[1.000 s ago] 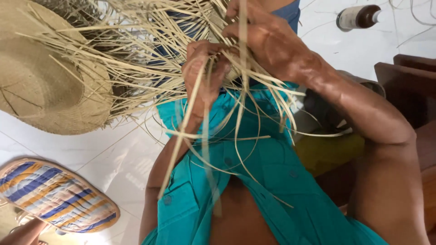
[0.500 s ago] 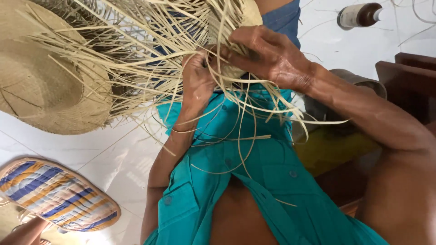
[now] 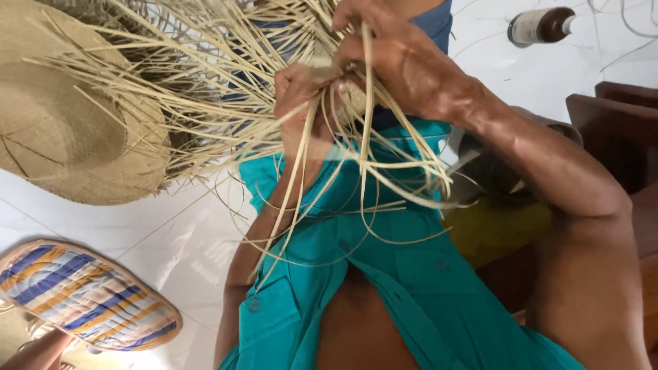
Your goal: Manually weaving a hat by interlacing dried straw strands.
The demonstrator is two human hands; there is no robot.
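Both hands work at a half-woven straw piece [image 3: 226,75] held up near the top middle, with many loose pale straw strands [image 3: 343,185] hanging down over my teal shirt [image 3: 384,274]. My left hand [image 3: 298,96] pinches several strands from below. My right hand [image 3: 397,65] grips the strands from above, its fingers closed around a bunch, one strand running straight down between them. The two hands touch each other at the weave's edge.
A finished straw hat [image 3: 62,137] lies at the left on the white tiled floor [image 3: 178,240]. A striped woven mat or fan [image 3: 82,298] lies at lower left. A dark bottle [image 3: 541,24] lies top right, with dark wooden furniture [image 3: 617,130] at the right edge.
My hands have shifted slightly along the weave's edge, and the hanging strands have swung. The right hand now clamps a bunch with one strand pulled straight down.
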